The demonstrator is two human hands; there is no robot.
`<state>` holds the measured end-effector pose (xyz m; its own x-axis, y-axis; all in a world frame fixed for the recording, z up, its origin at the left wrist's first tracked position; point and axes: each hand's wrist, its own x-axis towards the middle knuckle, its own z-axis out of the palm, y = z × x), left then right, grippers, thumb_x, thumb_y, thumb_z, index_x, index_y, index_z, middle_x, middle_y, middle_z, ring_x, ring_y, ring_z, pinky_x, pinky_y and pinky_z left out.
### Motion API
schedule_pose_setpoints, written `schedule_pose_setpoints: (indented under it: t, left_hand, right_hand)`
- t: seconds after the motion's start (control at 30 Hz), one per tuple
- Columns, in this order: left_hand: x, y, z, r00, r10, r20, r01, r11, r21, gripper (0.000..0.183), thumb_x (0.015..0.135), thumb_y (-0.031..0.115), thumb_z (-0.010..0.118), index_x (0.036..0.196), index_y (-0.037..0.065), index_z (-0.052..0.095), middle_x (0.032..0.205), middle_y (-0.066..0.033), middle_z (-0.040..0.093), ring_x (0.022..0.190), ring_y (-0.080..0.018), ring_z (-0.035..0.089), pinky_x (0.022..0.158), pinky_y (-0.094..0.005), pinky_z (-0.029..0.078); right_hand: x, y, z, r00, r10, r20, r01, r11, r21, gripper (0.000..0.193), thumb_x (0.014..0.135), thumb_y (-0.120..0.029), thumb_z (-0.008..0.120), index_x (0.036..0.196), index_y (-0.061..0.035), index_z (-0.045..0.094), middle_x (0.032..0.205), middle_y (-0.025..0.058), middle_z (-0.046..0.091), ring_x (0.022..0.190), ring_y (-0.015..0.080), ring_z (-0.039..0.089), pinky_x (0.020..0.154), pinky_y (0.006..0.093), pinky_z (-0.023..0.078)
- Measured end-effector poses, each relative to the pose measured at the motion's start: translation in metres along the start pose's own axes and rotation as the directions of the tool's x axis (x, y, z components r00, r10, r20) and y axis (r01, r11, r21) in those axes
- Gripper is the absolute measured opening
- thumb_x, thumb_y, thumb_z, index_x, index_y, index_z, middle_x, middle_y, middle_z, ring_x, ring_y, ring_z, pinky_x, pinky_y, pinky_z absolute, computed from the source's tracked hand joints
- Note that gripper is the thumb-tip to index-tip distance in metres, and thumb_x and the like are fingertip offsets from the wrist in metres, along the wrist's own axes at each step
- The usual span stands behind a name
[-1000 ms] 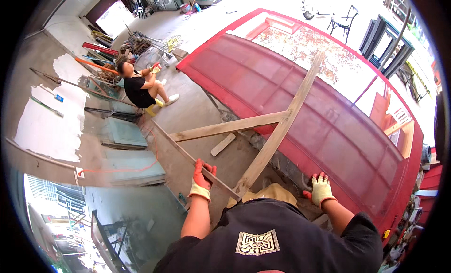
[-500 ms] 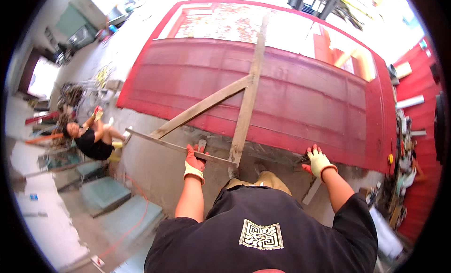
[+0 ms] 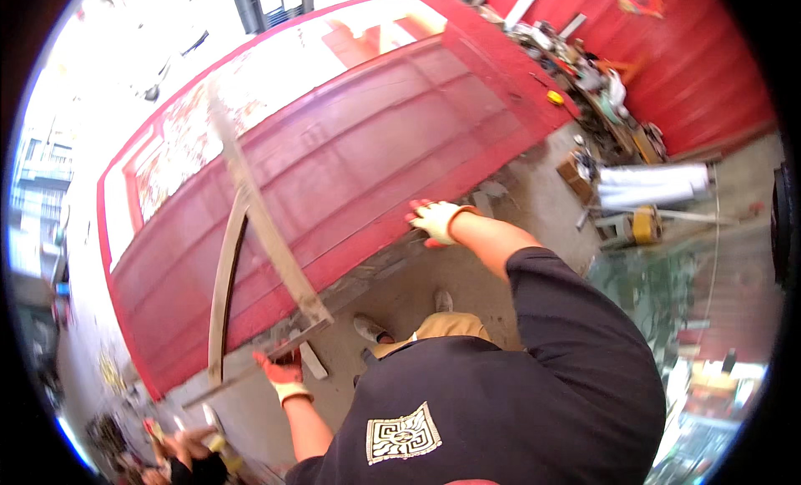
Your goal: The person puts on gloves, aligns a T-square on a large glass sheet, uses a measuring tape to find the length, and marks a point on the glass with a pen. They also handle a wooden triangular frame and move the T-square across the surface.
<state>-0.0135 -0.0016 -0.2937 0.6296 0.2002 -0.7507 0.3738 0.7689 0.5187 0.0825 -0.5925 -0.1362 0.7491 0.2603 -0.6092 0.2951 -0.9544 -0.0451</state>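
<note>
A long wooden T-square (image 3: 265, 226) with a diagonal brace lies across a red-covered table (image 3: 534, 109). Its crosspiece runs along the near edge. My left hand (image 3: 284, 376), in a red and pale yellow glove, is at that crosspiece, with thumb and fingers on either side; part of the grip is blurred. Under the T-square is a glossy, glass-like sheet (image 3: 375, 130) with bright reflections over its far part. My right hand (image 3: 438, 222), gloved the same way, is stretched out over the table's near right edge, fingers apart and holding nothing.
A yellow tape measure (image 3: 555, 98) sits at the table's right corner. White rolls (image 3: 655, 184) and loose clutter lie beside the red wall (image 3: 701, 68). Glass sheets (image 3: 667, 293) stand on the right. Another person (image 3: 188, 456) is low at the left, partly cut off.
My view has turned right, so the table appears farther left and tilted. The T-square has shifted a little left along the table with my left hand. My right hand stays open near the edge.
</note>
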Motion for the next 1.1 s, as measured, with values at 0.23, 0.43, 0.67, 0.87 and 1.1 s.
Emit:
schedule_pose_setpoints:
  t: [0.23, 0.43, 0.67, 0.87, 1.1]
  left_hand:
    - [-0.047, -0.047, 0.017, 0.970, 0.139, -0.198, -0.160, 0.982, -0.096, 0.092, 0.089, 0.081, 0.057, 0.158, 0.026, 0.033, 0.140, -0.0063, 0.058, 0.121, -0.0298, 0.060, 0.101, -0.0546, 0.049]
    - [-0.065, -0.183, -0.031, 0.899, -0.348, -0.266, 0.430, 0.591, 0.682, 0.063, 0.094, 0.068, 0.051, 0.111, 0.010, 0.066, 0.118, -0.0099, 0.072, 0.101, -0.0341, 0.067, 0.092, -0.0485, 0.050]
    - [-0.065, -0.298, 0.021, 0.908, -0.405, 0.109, -0.323, -0.509, 0.798, 0.059, 0.096, 0.061, 0.051, 0.111, 0.006, 0.065, 0.120, -0.0138, 0.072, 0.106, -0.0354, 0.067, 0.094, -0.0487, 0.052]
    - [-0.047, -0.339, 0.149, 0.870, -0.457, 0.184, -0.368, -0.353, 0.860, 0.040, 0.100, 0.043, 0.053, 0.116, 0.008, 0.062, 0.118, -0.0252, 0.070, 0.108, -0.0437, 0.066, 0.095, -0.0504, 0.052]
    - [-0.001, -0.416, 0.236, 0.757, -0.601, 0.256, -0.627, -0.559, 0.543, 0.051, 0.098, 0.049, 0.054, 0.126, 0.007, 0.062, 0.131, -0.0277, 0.066, 0.118, -0.0484, 0.062, 0.102, -0.0518, 0.048]
  right_hand:
    - [-0.010, 0.009, 0.015, 0.991, 0.070, -0.115, -0.047, 0.980, 0.193, 0.072, 0.097, -0.041, 0.068, 0.158, -0.0163, 0.039, 0.169, 0.0160, 0.027, 0.154, 0.0352, 0.032, 0.121, 0.0500, 0.035]
    - [-0.098, 0.006, 0.067, 0.851, 0.140, -0.505, 0.251, 0.736, 0.628, 0.043, 0.102, -0.044, 0.061, 0.116, -0.0048, 0.071, 0.116, 0.0223, 0.072, 0.110, 0.0420, 0.068, 0.093, 0.0488, 0.054]
    - [-0.229, 0.124, 0.112, 0.919, 0.351, -0.178, 0.017, 0.416, 0.909, 0.046, 0.104, -0.046, 0.058, 0.088, -0.0044, 0.069, 0.078, 0.0158, 0.070, 0.077, 0.0376, 0.069, 0.071, 0.0431, 0.054]
    - [-0.233, 0.237, 0.099, 0.588, 0.634, -0.501, 0.109, 0.552, 0.826, 0.047, 0.103, -0.045, 0.058, 0.084, -0.0036, 0.067, 0.085, 0.0218, 0.068, 0.086, 0.0416, 0.068, 0.073, 0.0481, 0.052]
    - [-0.263, 0.336, 0.107, 0.579, 0.707, -0.406, -0.076, 0.542, 0.837, 0.036, 0.102, -0.040, 0.060, 0.098, -0.0069, 0.072, 0.094, 0.0164, 0.072, 0.092, 0.0383, 0.069, 0.078, 0.0463, 0.054]
